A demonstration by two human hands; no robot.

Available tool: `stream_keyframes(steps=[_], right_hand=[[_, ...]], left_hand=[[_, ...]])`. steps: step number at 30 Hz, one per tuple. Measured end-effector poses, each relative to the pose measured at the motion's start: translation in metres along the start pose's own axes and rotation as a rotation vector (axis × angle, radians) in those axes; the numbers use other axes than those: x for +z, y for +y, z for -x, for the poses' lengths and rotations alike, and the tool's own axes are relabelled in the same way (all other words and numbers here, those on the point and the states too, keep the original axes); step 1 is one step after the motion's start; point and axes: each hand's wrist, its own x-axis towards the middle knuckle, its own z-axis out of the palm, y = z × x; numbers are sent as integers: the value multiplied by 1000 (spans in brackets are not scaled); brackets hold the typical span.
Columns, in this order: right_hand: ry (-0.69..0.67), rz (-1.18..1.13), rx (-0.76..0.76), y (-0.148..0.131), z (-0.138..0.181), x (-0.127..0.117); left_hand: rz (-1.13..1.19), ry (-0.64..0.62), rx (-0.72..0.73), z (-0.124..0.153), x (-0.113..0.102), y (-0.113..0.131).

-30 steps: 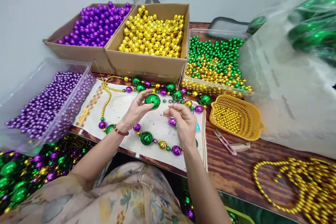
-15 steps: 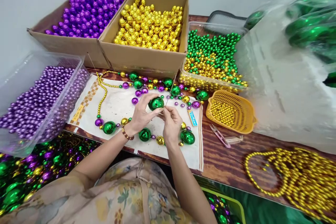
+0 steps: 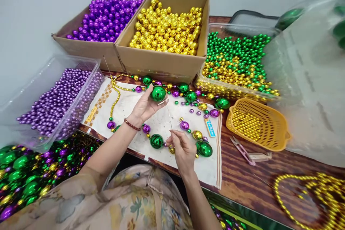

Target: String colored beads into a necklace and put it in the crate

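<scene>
My left hand (image 3: 147, 106) holds a large shiny green bead (image 3: 158, 93) between thumb and fingers above the white cloth (image 3: 126, 109). Below and to its right, my right hand (image 3: 183, 149) pinches a thin, straight needle (image 3: 169, 116) that points up toward the bead. A short white thread (image 3: 162, 102) shows at its upper end, by my left fingertips. Beneath both hands a strand with a green bead (image 3: 156, 141), purple beads (image 3: 184, 125) and gold beads (image 3: 197, 135) curves over the cloth. My right fingers hide part of it.
Cardboard boxes hold purple balls (image 3: 107, 18) and gold balls (image 3: 167, 28). Clear bins hold lilac beads (image 3: 61, 97) and green and gold beads (image 3: 237, 57). An orange basket (image 3: 275, 129), pink-handled snips (image 3: 244, 152) and gold bead strings (image 3: 320, 194) lie to the right.
My right hand has moved down and away from the green bead, and the needle has come down with it. My left hand has opened out somewhat, still holding the bead. The camera view has shifted left.
</scene>
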Motion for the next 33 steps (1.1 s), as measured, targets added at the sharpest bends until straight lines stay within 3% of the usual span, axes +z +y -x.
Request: stream_keyframes(steps=[6, 13, 23, 28, 33], right_hand=[[-28, 65, -71, 3, 7, 2], [-29, 78, -75, 6, 8, 3], [-37, 52, -12, 12, 7, 7], [-19, 36, -22, 13, 2, 13], [-4, 11, -31, 9, -8, 20]], left_hand=[[236, 116, -106, -2, 8, 8], [273, 119, -128, -2, 10, 9], [132, 59, -33, -2, 6, 1], [-21, -63, 95, 12, 8, -9], [-147, -106, 143, 30, 12, -22]])
